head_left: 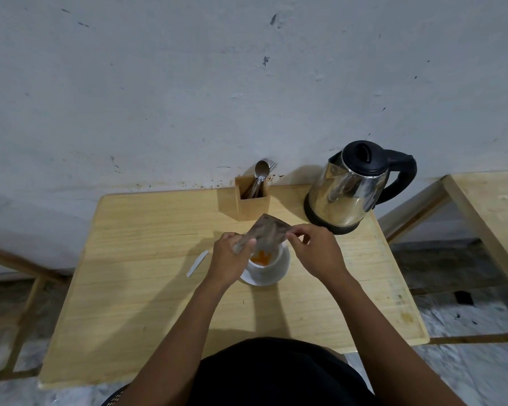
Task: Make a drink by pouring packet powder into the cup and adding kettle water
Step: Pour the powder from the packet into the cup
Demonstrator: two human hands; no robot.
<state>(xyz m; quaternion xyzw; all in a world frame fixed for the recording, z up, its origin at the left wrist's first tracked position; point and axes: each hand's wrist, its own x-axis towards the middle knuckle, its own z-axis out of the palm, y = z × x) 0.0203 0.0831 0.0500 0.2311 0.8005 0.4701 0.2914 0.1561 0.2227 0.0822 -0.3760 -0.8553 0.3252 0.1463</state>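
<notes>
- The packet [265, 233] is held tilted over the white cup [269, 266], long axis slanting down to the left; its mouth is hidden.
- Left hand [229, 259] pinches its lower end; right hand [313, 250] pinches its upper corner.
- Orange powder [261, 257] lies in the cup.
- Kettle [354, 187] stands back right; a wooden holder [252, 200] contains spoons.

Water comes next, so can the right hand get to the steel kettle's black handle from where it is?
Probably yes. The steel kettle stands right of the white cup, its black handle turned outward with nothing before it. But the right hand is pinching the grey packet, so it must let go first.
</notes>
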